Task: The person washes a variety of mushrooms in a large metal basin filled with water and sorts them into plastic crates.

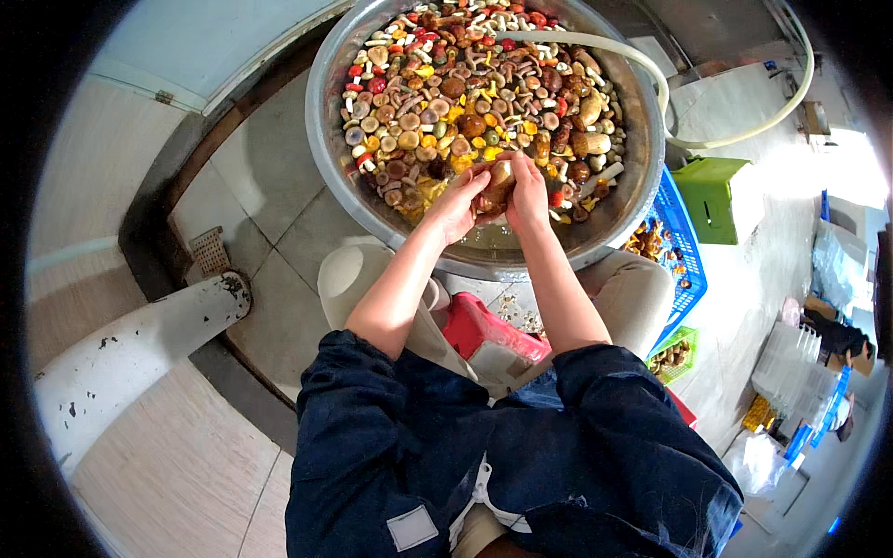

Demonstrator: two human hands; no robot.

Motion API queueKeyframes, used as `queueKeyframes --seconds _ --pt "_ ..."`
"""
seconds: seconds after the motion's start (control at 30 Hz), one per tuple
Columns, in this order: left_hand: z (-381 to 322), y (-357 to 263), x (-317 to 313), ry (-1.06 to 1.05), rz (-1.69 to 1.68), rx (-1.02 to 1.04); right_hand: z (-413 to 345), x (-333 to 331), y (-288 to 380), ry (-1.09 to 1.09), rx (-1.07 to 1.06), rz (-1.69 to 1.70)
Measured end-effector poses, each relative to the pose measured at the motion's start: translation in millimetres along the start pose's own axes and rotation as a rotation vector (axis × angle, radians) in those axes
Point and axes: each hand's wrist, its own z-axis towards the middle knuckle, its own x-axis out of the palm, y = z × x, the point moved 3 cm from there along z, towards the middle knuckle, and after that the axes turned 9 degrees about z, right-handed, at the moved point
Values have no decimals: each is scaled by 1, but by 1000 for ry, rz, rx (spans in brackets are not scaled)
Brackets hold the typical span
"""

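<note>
A large brown-and-cream mushroom [497, 187] is held between both my hands over the near part of a wide metal basin [322, 132]. My left hand [457, 202] grips it from the left, and my right hand [527, 192] closes round its right side. Water fills the basin, and many mushrooms [453, 87] of mixed kinds float in it: red-capped, brown, grey and yellow ones. Drops or bubbles show on the water just below my hands. A thick pale mushroom stem [603, 178] floats to the right of my right hand.
A pale hose [739, 143] loops over the basin's far right rim. Right of the basin are a blue plastic basket [691, 279] with mushrooms, a green box [708, 199] and a small green basket [687, 352]. A red plastic stool or tub [467, 324] lies between my legs; a white pipe [153, 349] runs at left.
</note>
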Motion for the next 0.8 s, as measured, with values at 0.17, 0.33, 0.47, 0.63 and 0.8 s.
queueKeyframes --seconds 0.17,0.33,0.47,0.63,0.8 --pt "-9 -16 -11 142 -41 -91 -9 -4 13 58 65 -27" --pt "-8 -15 -17 200 -250 -159 2 -109 -7 -696 253 -48" --pt "13 1 -27 31 -121 -128 11 -143 -21 -551 399 98" --pt "12 16 -51 -108 -79 -207 -26 -43 3 95 426 -160" --pt "9 10 9 -44 12 -230 -29 -26 62 244 -217 -1207"
